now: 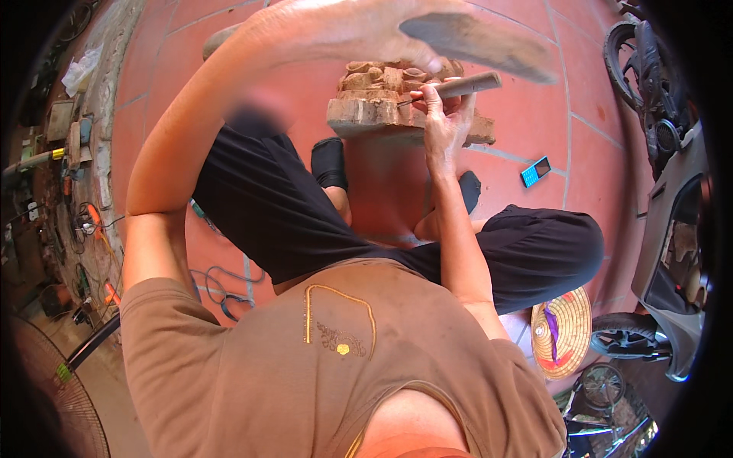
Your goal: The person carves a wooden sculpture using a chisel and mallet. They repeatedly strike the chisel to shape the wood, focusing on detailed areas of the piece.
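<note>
On the red tiled floor [527, 130], just past my crossed legs, sits the carved wood block [382, 103], and my right hand [443, 114] rests on it with its grip closed around a chisel [458, 86] whose tip meets the carving. My left hand [397, 34] is raised above the block, blurred, its grip wrapped on a wooden mallet [477, 46]. A blue phone [535, 172] lies on the floor to the block's right, well apart, and a conical straw hat [563, 332] lies by my right knee.
</note>
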Tool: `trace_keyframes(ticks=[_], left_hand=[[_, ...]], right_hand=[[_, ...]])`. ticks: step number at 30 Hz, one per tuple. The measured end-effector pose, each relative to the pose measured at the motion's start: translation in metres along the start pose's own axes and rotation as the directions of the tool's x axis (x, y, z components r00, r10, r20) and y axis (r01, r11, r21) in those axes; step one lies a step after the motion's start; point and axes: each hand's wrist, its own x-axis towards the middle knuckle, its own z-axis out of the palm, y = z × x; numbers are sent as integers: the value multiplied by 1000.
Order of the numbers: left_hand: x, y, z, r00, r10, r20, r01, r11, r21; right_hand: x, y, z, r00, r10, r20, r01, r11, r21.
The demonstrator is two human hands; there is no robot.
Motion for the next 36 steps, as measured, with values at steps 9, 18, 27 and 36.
trace_keyframes(ticks=[9,18,27,36], left_hand=[[-5,0,2,984,-135,113,135,991,7],[-4,27,-20,996,-43,83,37,997,66],[14,46,-35,996,34,85,-23,992,-122],[30,68,-59,990,-89,107,86,996,39]], right_hand=[[4,5,-7,992,118,-41,-112,985,134],[-2,1,0,1000,-13,7,13,999,-34],[-6,-1,3,997,-68,23,70,991,-111],[-9,-3,7,997,-59,45,62,995,-78]])
